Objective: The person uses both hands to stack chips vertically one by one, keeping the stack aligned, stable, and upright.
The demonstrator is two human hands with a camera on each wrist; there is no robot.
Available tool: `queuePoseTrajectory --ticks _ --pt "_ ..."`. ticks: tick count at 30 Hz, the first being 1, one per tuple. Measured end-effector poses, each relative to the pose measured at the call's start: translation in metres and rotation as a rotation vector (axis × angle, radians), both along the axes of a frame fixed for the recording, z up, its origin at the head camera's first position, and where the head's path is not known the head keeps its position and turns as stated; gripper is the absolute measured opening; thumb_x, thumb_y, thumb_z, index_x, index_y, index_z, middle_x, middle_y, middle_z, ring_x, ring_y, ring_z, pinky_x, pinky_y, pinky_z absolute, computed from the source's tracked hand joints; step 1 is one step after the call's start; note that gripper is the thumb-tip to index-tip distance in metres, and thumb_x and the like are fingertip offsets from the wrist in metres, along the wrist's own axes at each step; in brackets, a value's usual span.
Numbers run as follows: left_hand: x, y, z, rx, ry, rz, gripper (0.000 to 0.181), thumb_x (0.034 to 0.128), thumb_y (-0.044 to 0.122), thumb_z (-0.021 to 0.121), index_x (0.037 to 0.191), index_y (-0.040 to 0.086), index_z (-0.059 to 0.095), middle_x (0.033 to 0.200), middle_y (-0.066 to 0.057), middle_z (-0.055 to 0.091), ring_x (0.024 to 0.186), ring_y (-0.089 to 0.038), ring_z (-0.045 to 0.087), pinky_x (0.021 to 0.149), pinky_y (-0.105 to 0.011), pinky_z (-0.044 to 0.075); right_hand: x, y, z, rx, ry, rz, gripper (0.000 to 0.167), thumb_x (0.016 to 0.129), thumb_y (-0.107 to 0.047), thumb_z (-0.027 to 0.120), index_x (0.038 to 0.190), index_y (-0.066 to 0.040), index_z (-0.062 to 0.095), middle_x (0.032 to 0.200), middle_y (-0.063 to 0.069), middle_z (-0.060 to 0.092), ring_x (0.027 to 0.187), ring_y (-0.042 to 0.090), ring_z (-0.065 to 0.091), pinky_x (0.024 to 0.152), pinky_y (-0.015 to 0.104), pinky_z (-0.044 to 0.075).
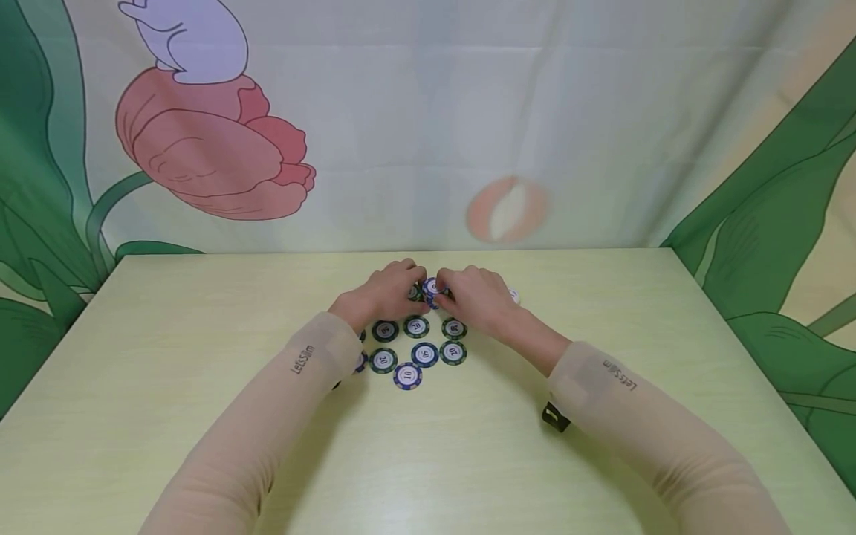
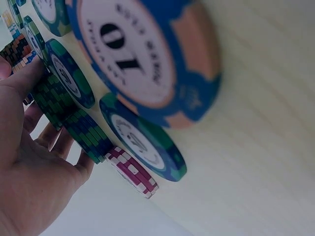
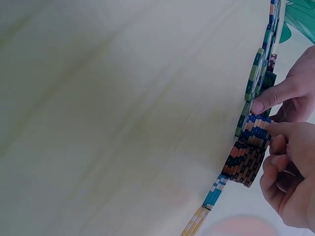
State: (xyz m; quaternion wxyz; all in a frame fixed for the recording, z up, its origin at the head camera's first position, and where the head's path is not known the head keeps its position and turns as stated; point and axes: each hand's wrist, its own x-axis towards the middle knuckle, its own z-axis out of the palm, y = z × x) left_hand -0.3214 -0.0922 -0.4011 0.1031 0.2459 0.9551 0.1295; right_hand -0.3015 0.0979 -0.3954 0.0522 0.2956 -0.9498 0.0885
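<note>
My left hand [image 1: 383, 291] [image 2: 37, 162] curls round green chip stacks [image 2: 51, 101], its fingers behind them and its thumb in front, reaching the blue stack. Beside it, my right hand [image 1: 476, 299] [image 3: 295, 172] holds the blue chip stack [image 1: 432, 288] [image 3: 257, 130] between thumb and finger, the two hands nearly meeting. A dark stack with orange marks [image 3: 243, 163] adjoins the blue one. Maroon chips [image 2: 133, 172] stand past the green stacks. How firmly either hand grips is unclear.
Flat chips lie nearer the table's front, including a blue 10 chip [image 1: 408, 376] and green 20 chips [image 1: 383, 360]. Light blue chips [image 3: 215, 191] and yellow chips [image 3: 195, 222] extend the row. A black object [image 1: 555, 417] sits by the right sleeve; a printed curtain [image 1: 414, 134] hangs behind.
</note>
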Motion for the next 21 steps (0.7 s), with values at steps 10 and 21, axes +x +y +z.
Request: queuePoseTrajectory --ticks 10,21 --pt "0.001 0.000 -0.001 -0.008 0.002 -0.001 0.046 0.0985 0.035 0.071 0.132 0.007 0.058 0.136 -0.014 0.052 0.119 -0.030 0.049 0.101 -0.051 0.044 0.001 0.001 0.001 -0.009 -0.004 -0.011 0.020 0.100 -0.028 0.068 0.106 -0.009 0.070 0.075 0.001 0.066 0.057 0.014 0.056 0.051 0.030 0.045" --pt "-0.001 -0.008 -0.002 0.055 -0.086 -0.006 0.060 0.0989 0.038 0.070 0.142 0.002 0.049 0.139 -0.014 0.051 0.123 -0.028 0.049 0.109 -0.043 0.039 0.009 0.013 0.006 0.040 -0.148 0.026 0.013 0.094 -0.025 0.075 0.093 -0.012 0.074 0.079 -0.004 0.066 0.066 0.013 0.059 0.059 0.031 0.049"
